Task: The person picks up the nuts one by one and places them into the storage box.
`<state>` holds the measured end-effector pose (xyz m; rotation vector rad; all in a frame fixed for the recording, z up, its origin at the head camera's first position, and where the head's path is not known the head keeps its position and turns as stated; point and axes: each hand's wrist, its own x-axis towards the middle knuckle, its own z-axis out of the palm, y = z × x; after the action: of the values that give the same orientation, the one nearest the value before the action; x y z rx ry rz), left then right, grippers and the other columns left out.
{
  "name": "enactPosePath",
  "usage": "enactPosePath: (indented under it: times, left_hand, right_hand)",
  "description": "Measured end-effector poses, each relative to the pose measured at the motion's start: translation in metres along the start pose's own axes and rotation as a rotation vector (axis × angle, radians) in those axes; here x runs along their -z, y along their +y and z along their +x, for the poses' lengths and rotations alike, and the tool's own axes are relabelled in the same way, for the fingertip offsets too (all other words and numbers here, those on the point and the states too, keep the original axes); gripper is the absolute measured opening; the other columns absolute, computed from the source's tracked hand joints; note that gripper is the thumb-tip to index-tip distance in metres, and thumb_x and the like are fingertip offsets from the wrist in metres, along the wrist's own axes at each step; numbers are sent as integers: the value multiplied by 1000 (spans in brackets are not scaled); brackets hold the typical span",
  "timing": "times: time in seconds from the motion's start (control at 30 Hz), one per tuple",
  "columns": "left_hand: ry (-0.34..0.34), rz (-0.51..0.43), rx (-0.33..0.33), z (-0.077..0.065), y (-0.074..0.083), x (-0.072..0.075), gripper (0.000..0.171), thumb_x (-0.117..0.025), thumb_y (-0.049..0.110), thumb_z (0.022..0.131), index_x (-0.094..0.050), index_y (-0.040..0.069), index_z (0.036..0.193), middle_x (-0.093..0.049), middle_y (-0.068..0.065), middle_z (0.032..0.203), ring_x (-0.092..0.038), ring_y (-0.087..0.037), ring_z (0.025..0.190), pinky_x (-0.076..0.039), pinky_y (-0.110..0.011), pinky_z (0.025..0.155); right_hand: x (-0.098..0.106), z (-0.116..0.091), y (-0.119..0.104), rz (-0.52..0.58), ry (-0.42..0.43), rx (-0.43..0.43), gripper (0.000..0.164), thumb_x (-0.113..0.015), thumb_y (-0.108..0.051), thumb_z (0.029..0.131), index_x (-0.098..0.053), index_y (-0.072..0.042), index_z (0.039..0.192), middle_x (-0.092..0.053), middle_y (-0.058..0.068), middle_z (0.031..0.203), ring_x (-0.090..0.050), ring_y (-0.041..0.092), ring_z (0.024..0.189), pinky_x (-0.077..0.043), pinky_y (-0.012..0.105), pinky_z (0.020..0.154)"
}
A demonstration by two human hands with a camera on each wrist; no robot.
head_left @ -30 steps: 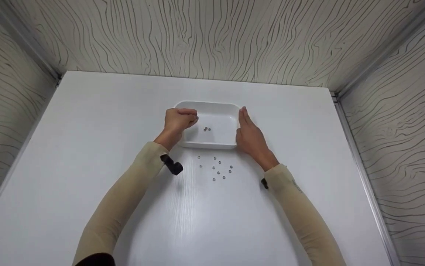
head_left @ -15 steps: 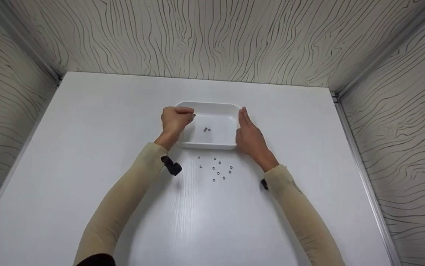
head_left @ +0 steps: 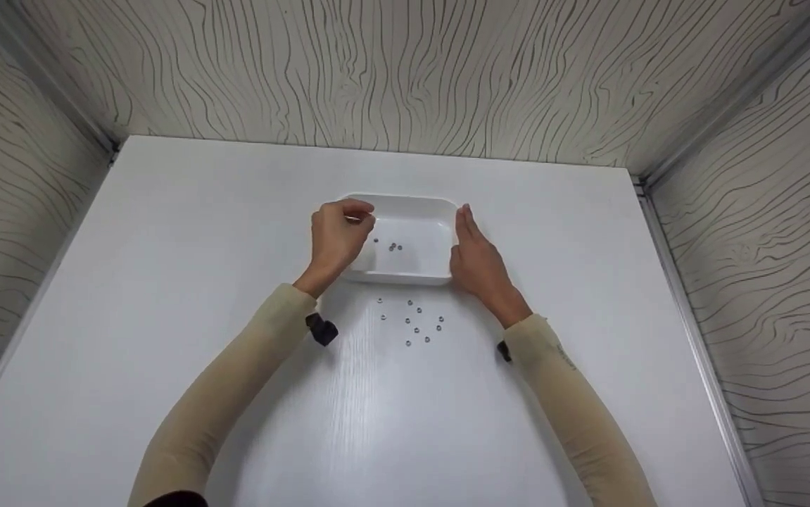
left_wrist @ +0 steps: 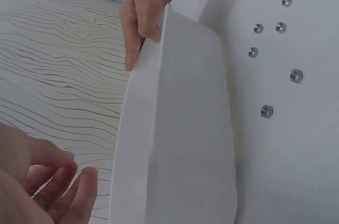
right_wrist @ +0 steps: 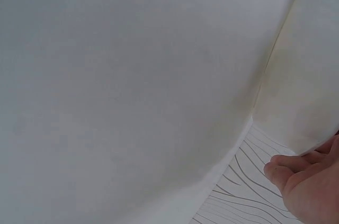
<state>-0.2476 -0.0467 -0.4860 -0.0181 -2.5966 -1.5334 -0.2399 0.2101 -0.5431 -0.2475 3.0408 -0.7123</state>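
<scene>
Over the left side of a white rectangular tray (head_left: 405,277) hovers my left hand (head_left: 334,236). Its fingers are loosely bent, the thumb apart from the fingertips, and no nut shows between them in the left wrist view. Several small metal nuts (head_left: 393,247) lie on the tray floor, one single nut (head_left: 376,241) just beside the left fingertips. My right hand (head_left: 481,266) holds the tray's right side, fingers extended along the outer wall and thumb at the rim. In the right wrist view, its fingertips (right_wrist: 278,168) sit against the tray's edge, partly out of frame.
Several more hex nuts (left_wrist: 280,27) are scattered on the white table (head_left: 376,422) in front of the tray. Wood-patterned panels (head_left: 405,77) stand behind the table and at both sides. Black wrist devices (head_left: 321,329) sit at both sleeves.
My left hand's fingers have parted, and a nut that was at its fingertips now lies in the tray. The left forearm has drawn back slightly. My right hand stays at the tray.
</scene>
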Motion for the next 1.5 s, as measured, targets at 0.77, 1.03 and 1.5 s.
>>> enactPosePath:
  times: [0.77, 1.03, 1.5]
  left_hand:
    - [-43, 491, -653, -70, 1, 4, 17, -74, 9, 96, -79, 3, 111, -68, -10, 100, -65, -20, 84, -61, -32, 63]
    - [-147, 571, -741, -86, -12, 2, 11, -71, 10, 98, -74, 5, 107, -66, -9, 104, -69, -19, 84, -62, -30, 66]
    - [-283, 787, -876, -105, -46, -9, 6, -71, 5, 94, -76, 5, 96, -75, -5, 87, -69, -21, 72, -60, -34, 58]
  right_hand:
    - [-2, -2, 2, 1, 1, 2, 67, -39, -14, 108, -11, -1, 167, -12, 17, 178, -21, 31, 164, -27, 48, 134]
    - [-1, 0, 1, 8, -1, 9, 66, -39, -12, 108, -12, 2, 166, -12, 18, 177, -22, 32, 164, -27, 47, 134]
    - [1, 0, 0, -71, 30, 32, 64, -42, -13, 107, -21, 3, 165, -20, 20, 175, -30, 40, 160, -30, 50, 133]
